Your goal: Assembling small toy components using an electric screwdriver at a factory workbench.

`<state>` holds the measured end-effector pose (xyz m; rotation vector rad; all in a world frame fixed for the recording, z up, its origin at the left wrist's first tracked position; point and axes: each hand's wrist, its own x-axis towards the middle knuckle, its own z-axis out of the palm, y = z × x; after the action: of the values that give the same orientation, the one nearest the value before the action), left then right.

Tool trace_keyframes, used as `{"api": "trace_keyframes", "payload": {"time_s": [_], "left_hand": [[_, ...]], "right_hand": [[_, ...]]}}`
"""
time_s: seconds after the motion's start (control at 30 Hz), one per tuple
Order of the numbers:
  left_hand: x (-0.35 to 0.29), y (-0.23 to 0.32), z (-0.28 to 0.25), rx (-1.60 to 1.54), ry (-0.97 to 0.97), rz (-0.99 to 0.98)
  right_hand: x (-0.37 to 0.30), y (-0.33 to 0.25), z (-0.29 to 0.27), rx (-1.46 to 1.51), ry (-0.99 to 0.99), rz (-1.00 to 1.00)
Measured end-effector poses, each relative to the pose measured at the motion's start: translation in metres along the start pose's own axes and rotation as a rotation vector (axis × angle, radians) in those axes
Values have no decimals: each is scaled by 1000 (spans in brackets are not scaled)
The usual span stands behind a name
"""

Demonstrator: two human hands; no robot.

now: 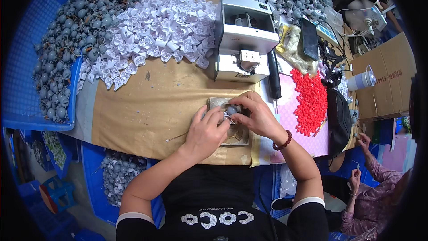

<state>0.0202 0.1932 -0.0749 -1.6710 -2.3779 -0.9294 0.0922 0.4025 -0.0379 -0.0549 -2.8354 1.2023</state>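
My right hand (pixel 258 115) pinches a small grey ball-shaped part (pixel 232 110) between thumb and fingers. Beside it my left hand (pixel 207 130) has its fingers curled in, the tips at a small white plastic piece (pixel 226 115) that they partly cover. Both hands work over a square metal block (pixel 243 140) with round hollows, lying near the table's front edge. A thin wire (pixel 176 138) sticks out to the left from under my left hand. How the ball and the white piece meet is hidden by my fingers.
A grey machine (pixel 246 40) stands behind the block. White plastic pieces (pixel 165 27) are heaped at the back left, next to grey wired balls (pixel 58 49) in a blue crate (pixel 22 80). Red pieces (pixel 309 102) and a black pouch (pixel 339 120) lie to the right. A co-worker's hands (pixel 355 180) show at far right.
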Motion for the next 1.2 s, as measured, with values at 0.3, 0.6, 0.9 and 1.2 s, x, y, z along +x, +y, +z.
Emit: {"api": "trace_keyframes", "payload": {"time_s": [0.3, 0.6, 0.9, 1.2], "left_hand": [[28, 5, 4, -20, 8, -145], [29, 5, 4, -57, 29, -137], [25, 4, 1, -105, -4, -157], [27, 3, 5, -77, 24, -154]], "right_hand": [[5, 40, -7, 170, 434, -40], [47, 119, -52, -213, 526, 365], [24, -28, -83, 527, 894, -354], [108, -46, -79, 656, 661, -334]]}}
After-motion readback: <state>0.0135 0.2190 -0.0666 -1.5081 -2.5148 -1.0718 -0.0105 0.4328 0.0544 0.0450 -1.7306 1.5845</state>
